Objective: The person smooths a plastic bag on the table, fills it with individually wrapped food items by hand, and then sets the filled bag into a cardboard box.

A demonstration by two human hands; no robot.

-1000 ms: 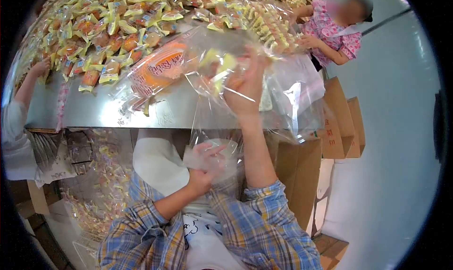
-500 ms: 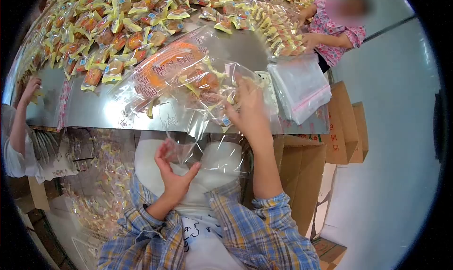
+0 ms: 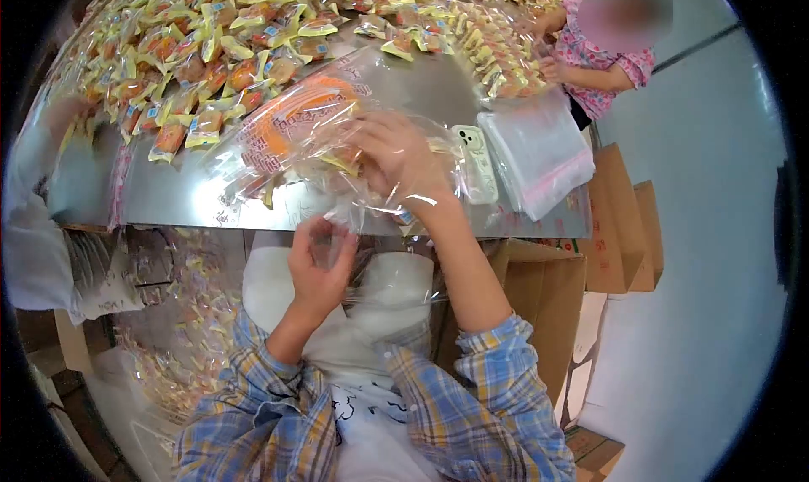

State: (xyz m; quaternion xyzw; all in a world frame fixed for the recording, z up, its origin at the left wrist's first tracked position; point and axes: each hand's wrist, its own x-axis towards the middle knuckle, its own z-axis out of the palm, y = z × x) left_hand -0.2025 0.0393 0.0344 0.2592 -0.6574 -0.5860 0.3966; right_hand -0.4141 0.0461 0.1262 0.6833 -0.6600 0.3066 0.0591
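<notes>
Left hand [image 3: 317,267]: pinching the clear bag [image 3: 349,216].
Right hand [image 3: 403,157]: on that bag; cannot tell its grip through the glare.
Clear bag: over the counter's near edge [image 3: 168,208], some wrapped cakes [image 3: 341,161] inside.
Loose cakes [image 3: 205,126]: many, unbagged.

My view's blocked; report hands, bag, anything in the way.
Left hand at clear bag, grip unclear; right hand on it. Yellow packet shows through plastic. Phone alongside, seemingly clear.

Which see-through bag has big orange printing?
The flat, clear plastic bag left of the right hand; the clear, pink-edged plastic bags farther right show no orange.
</notes>
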